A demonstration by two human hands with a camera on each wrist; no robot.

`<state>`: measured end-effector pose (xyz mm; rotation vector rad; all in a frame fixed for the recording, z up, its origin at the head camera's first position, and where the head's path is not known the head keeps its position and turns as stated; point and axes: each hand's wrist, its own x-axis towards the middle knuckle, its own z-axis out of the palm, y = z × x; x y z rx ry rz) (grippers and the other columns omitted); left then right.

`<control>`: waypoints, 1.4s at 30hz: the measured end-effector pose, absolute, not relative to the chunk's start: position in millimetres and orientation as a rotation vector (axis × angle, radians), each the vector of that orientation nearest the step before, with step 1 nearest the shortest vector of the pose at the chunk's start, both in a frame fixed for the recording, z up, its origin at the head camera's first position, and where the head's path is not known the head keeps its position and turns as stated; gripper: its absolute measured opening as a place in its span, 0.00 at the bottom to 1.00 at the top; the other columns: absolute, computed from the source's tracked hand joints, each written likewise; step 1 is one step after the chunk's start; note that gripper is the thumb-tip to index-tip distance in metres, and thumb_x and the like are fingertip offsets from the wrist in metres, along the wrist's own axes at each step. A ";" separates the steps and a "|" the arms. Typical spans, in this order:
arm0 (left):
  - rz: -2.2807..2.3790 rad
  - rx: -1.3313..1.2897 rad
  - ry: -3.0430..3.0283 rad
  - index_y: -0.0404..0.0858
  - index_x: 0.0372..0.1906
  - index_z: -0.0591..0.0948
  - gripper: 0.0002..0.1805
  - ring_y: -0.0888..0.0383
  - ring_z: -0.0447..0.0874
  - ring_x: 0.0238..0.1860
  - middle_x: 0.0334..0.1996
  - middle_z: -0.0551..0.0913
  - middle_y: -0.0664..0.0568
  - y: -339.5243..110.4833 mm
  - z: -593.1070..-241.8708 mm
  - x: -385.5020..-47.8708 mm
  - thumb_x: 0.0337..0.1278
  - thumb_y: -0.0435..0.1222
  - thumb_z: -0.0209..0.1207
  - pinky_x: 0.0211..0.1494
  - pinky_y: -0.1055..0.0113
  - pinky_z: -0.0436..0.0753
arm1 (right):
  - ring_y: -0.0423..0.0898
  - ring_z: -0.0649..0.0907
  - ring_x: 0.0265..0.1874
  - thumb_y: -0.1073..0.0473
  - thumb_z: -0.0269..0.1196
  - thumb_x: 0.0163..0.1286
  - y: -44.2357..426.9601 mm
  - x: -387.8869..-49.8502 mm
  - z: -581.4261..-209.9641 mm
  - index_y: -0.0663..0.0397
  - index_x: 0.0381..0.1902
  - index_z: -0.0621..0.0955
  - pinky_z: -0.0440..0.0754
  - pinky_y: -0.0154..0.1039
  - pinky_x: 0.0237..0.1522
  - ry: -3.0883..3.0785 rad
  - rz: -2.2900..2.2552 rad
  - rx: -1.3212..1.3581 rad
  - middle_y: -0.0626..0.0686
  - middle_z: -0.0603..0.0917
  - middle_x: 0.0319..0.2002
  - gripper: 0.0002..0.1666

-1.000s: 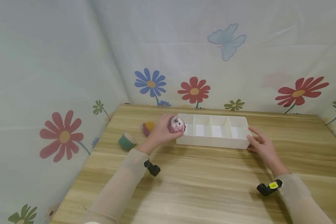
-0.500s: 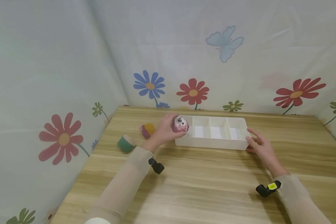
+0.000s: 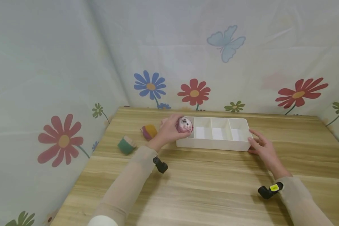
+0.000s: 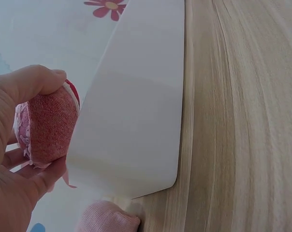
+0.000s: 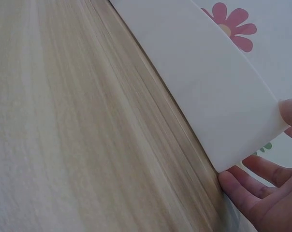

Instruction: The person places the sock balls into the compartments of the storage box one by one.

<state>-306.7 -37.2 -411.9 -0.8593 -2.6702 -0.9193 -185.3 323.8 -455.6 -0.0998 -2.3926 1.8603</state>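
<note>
The ball point(image 3: 184, 125) is over the leftmost compartment of the box point(image 3: 214, 143), at its left end; whether it touches the rim cannot be told. Its pinkish-red side is fuzzy cloth with a frayed seam, and its top is white with dark spots. It is probably light, soft and grippy, unlikely to slip or break; a light squeeze across its widest part should serve, with the trim left free. The left hand point(image 3: 169, 129) holds it there, thumb on one side and fingers on the other.

The box is white, smooth and probably light, stiff plastic, so it may slide if nudged; its end walls offer the surest hold. The right hand point(image 3: 265, 152) holds its right end, thumb and fingers around the corner.

The box lies near the table's point(image 3: 209, 188) far edge. Toward the left edge are a yellow-purple piece point(image 3: 149, 131) and, nearer that edge, a green piece point(image 3: 126, 145).

No brand shows. The right cuff's camera point(image 3: 266, 192) bears a yellow label point(image 3: 275, 188) with marks too small to read. The backdrop point(image 3: 169, 47) has printed flowers and a butterfly, with no visible lettering.
</note>
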 end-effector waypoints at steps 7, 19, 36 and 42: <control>-0.920 -0.899 -2.695 0.48 0.59 0.71 0.41 0.58 0.70 0.50 0.54 0.74 0.56 -33.8 -413.5 -310.6 0.34 0.57 0.70 0.53 0.48 0.59 | 0.34 0.78 0.36 0.48 0.52 0.70 323.9 -185.1 -456.8 0.52 0.71 0.59 0.81 0.34 0.37 -2.390 1.854 -0.092 0.75 0.65 0.57 0.35; -0.936 -1.065 -2.737 0.44 0.62 0.70 0.43 0.59 0.68 0.56 0.59 0.72 0.55 -33.0 -415.7 -323.0 0.36 0.55 0.70 0.56 0.45 0.59 | 0.32 0.79 0.35 0.49 0.53 0.70 322.8 -185.0 -457.3 0.52 0.70 0.60 0.81 0.33 0.37 -2.368 1.872 -0.093 0.74 0.65 0.57 0.34; -1.121 -1.173 -2.822 0.38 0.60 0.69 0.40 0.59 0.69 0.52 0.57 0.71 0.52 -33.6 -422.1 -343.0 0.37 0.44 0.72 0.56 0.64 0.70 | 0.32 0.78 0.36 0.47 0.52 0.70 321.1 -185.4 -457.2 0.52 0.70 0.59 0.81 0.33 0.38 -2.384 1.832 -0.111 0.74 0.65 0.58 0.35; -1.065 -1.241 -2.850 0.37 0.60 0.70 0.38 0.57 0.68 0.54 0.57 0.71 0.50 -29.4 -423.2 -347.4 0.39 0.41 0.71 0.58 0.64 0.70 | 0.33 0.79 0.36 0.48 0.52 0.70 321.3 -185.0 -458.7 0.51 0.70 0.60 0.81 0.34 0.38 -2.366 1.850 -0.100 0.74 0.65 0.57 0.34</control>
